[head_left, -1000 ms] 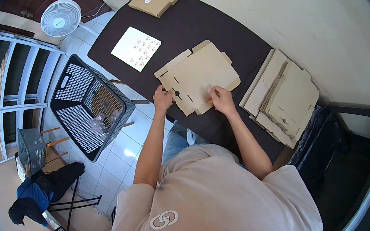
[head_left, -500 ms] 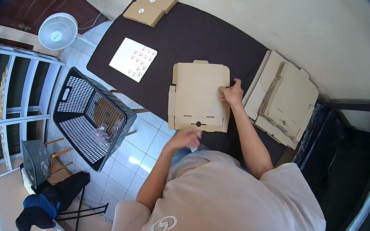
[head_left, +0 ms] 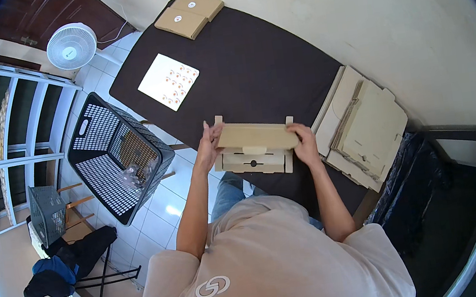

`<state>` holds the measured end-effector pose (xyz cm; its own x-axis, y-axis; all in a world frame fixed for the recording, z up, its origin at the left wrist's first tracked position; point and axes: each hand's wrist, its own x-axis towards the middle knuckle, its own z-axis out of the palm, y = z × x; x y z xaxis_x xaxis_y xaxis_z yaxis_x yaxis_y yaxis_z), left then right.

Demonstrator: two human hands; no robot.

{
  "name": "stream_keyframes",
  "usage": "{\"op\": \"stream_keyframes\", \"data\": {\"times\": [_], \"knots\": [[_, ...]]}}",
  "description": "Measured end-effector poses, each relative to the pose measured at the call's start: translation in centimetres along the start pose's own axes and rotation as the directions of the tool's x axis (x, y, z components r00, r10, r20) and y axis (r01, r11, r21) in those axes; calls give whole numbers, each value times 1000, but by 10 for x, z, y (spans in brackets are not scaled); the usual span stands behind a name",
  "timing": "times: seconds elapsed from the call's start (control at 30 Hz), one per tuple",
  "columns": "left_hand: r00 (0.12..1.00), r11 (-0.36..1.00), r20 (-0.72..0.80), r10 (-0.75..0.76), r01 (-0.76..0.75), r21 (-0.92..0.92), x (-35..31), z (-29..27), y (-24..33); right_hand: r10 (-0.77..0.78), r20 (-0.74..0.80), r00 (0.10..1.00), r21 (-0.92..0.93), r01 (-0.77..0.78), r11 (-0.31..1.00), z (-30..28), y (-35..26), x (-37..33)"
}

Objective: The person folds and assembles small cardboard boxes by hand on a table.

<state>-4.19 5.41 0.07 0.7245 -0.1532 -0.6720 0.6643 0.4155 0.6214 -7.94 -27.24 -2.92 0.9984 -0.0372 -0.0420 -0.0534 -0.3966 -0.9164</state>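
- The left grip (head_left: 206, 148) is at the left end of a half-folded cardboard box (head_left: 257, 133). Its fingers are partly spread and a little blurred; they touch the cardboard near a small upright flap (head_left: 218, 120), but I cannot tell if they pinch it.
- The right grip (head_left: 306, 143) is bent around the right end of the same box, and it pinches the edge of the raised panel between thumb and fingers, just beside a second small flap (head_left: 289, 120).
- The box is between the two grips, at the near edge of the dark worktop (head_left: 262, 61). Its raised panel leans toward the person, with a tab (head_left: 254, 150) in the middle, over a front part which has slots and a round hole (head_left: 253, 162).
- To the right of the right grip, well apart from it, lies a stack of flat cardboard (head_left: 371, 131).
- Beyond the left grip and slightly to its left lies a white sheet (head_left: 169, 80) with small round reddish marks.
- Farther beyond both grips, at the far end, are closed brown boxes (head_left: 189, 15) with round stickers.
- To the left of the left grip, beside the worktop, stands a dark plastic basket (head_left: 157, 150).
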Motion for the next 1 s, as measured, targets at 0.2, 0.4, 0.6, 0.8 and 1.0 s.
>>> {"op": "stream_keyframes", "data": {"times": [0.2, 0.4, 0.6, 0.8, 1.0], "knots": [[848, 119, 217, 483, -309, 944, -21, -8, -33, 152, 499, 854, -618, 227, 753, -12, -45, -12], [818, -187, 265, 510, -196, 963, -39, 1, -56, -16, 396, 918, -594, 270, 758, 42, -58, -6], [847, -148, 217, 485, -166, 975, -44, 7, -65, 10, 317, 948, -744, 242, 623, 105, -70, -11], [843, -179, 150, 516, -65, 982, -40, -5, -76, -124, 490, 863, -508, 398, 764, 179, -94, 15], [947, -289, -47, 319, 145, 946, -40, 6, -60, -147, 514, 845, -431, 402, 808, 163, -83, 19]]}}
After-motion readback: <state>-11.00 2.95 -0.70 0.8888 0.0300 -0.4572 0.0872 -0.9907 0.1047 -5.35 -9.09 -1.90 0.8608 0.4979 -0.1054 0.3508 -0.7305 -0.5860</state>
